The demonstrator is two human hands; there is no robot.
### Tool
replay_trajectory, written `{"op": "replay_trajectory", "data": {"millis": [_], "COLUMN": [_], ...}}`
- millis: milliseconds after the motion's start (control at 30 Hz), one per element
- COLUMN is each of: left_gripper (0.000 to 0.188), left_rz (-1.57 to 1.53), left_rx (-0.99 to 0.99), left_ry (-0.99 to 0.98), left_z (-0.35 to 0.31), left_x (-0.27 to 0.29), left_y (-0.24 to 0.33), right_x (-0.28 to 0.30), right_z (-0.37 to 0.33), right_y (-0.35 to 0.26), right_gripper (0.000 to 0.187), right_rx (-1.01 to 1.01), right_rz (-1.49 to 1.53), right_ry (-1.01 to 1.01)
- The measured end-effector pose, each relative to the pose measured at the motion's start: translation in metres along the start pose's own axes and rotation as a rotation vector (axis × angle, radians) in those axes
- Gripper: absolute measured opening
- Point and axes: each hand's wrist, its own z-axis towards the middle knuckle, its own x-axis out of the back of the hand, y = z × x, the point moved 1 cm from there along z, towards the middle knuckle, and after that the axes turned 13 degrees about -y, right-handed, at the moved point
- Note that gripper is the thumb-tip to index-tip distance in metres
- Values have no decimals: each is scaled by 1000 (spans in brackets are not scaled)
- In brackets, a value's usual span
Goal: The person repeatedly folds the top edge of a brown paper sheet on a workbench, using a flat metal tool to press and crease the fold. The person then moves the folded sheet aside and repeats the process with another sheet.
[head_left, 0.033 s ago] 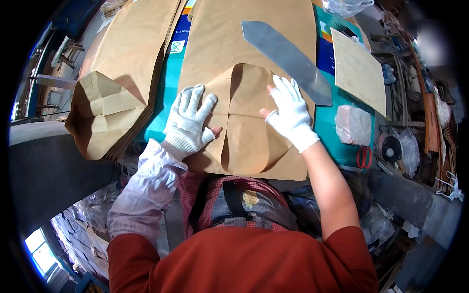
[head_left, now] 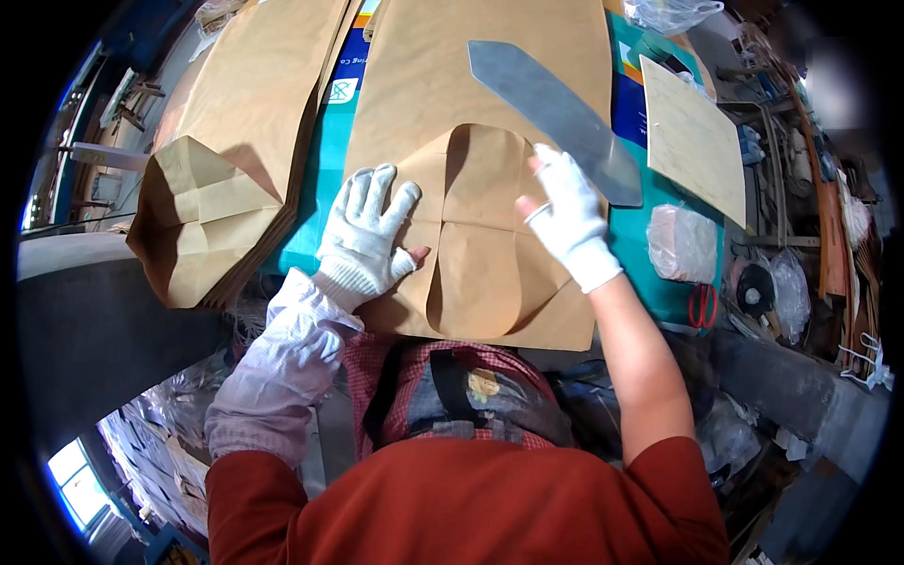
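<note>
A brown paper bag (head_left: 476, 278) lies before me, its near end opened into folded flaps with a crease across the middle. My left hand (head_left: 363, 226), in a white glove with a bare thumb tip, rests flat on the left flap with its fingers spread. Over the right flap is my right hand (head_left: 570, 212), gloved in white with bare thumb and index fingertips. Its fingers are stretched and hold nothing; whether they touch the paper I cannot tell. Beyond it a grey pointed metal plate (head_left: 556, 113) lies slanted on the bag.
At the left, a stack of brown paper bags (head_left: 254, 85) has its top bag's end (head_left: 198, 212) folded open. To the right are a beige board (head_left: 692, 141), a plastic-wrapped block (head_left: 682, 243) and red-handled scissors (head_left: 702, 306). A teal printed sheet (head_left: 636, 273) lies underneath.
My right hand has shifted slightly right and toward me, its fingers drawing back over the flap. My left hand stays in place.
</note>
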Motion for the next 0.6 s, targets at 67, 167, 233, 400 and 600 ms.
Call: {"op": "replay_trajectory", "data": {"millis": [67,167,233,400,600], "left_gripper": [88,91,91,89,79], "left_rz": [-7,-17,-60,-117,-186], "left_rx": [48,52,-13,-166,23], "left_ry": [-14,-7,38,84,56], "left_z": [5,9,19,71,61], "left_x": [3,8,10,12,0], "left_y": [7,14,12,18,18], "right_x": [14,27,37,46,92], "right_z": [11,34,47,59,38], "right_y": [27,66,61,43,-10], "right_gripper": [46,73,79,61,18], "right_rx": [-195,-431,-642,-721,-389], "right_rz": [73,-335,-274,-381,-110], "right_ry": [119,144,-172,-119,196]}}
